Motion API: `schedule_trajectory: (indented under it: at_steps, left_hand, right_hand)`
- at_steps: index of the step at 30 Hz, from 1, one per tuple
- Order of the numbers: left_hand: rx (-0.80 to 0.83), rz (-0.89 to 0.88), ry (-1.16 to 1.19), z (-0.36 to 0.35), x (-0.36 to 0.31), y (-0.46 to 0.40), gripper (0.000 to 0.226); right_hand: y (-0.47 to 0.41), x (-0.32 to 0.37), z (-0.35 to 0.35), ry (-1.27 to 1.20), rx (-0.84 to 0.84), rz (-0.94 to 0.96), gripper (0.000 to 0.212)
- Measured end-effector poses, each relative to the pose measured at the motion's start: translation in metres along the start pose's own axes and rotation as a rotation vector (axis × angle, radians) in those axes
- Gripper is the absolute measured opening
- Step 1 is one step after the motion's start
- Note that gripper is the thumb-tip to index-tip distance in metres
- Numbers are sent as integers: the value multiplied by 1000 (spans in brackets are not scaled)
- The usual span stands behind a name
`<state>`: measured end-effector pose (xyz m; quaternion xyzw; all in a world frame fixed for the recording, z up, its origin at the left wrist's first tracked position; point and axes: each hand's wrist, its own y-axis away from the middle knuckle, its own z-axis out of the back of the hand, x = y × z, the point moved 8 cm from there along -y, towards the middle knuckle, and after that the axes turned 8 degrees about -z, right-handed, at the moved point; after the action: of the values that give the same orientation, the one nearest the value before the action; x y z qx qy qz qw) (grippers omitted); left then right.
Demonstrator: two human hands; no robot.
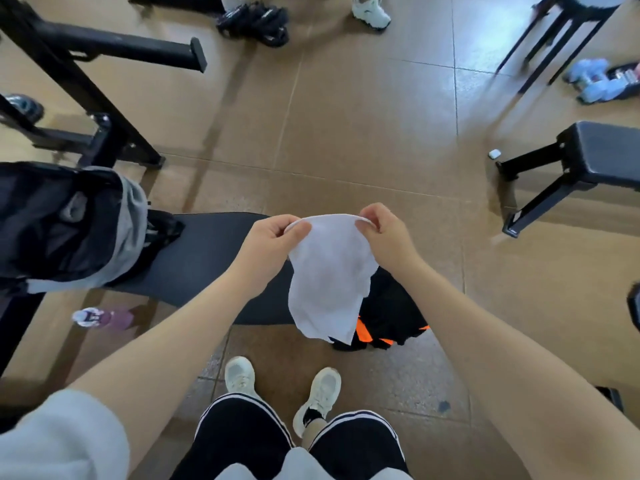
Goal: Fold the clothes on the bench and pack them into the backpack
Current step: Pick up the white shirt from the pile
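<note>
Hands, two: left hand (268,239) and right hand (384,230) each pinch a top corner of one white garment (327,278), thin, wrinkled, hanging above the black bench (204,258). One black-and-orange garment (391,317) lies on the bench's right end. One open grey backpack (79,223) at its left end.

No readable text, label or number anywhere

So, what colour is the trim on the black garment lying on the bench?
Bright orange trim, seen in the head view.
</note>
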<state>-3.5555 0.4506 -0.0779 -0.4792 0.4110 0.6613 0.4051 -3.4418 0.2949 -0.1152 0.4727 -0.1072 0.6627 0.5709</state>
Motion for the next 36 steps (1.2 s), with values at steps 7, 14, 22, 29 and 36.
schedule_trajectory:
  at_steps: [7, 14, 22, 29, 36]
  left_hand:
    - [-205, 134, 253, 14, -7, -12, 11]
    - [-269, 85, 217, 29, -15, -10, 2]
    - [-421, 41, 65, 93, 17, -3, 5]
    - [-106, -8, -644, 76, 66, 12, 44]
    - [98, -59, -501, 10, 73, 14, 14]
  right_hand:
    - [48, 51, -22, -101, -93, 321, 5]
    - [38, 28, -80, 38, -129, 110, 15]
    - [20, 3, -95, -171, -63, -71, 8]
    - [26, 33, -97, 78, 33, 195, 13]
    - [30, 15, -100, 134, 76, 172, 10]
